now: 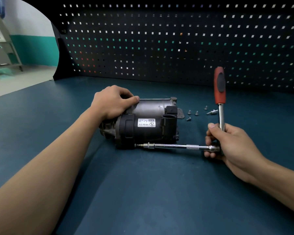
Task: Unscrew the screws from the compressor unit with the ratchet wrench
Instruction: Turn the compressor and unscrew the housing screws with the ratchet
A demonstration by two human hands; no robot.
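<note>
The compressor unit (143, 123), black and grey with a white label, lies on its side at the middle of the bench. My left hand (111, 102) rests on its upper left end, fingers curled over the metal cylinder. My right hand (227, 143) grips the head of the ratchet wrench (219, 85), whose red and black handle points straight up. A long chrome extension bar (173, 146) runs left from the head, and its bit tip meets the compressor's lower front edge near its left end.
Several loose screws (193, 113) and a small metal fitting (212, 112) lie on the dark blue bench mat (143, 192) right of the compressor. A black pegboard (159, 41) stands behind. The bench's left edge runs past my left arm, with floor and shelving beyond.
</note>
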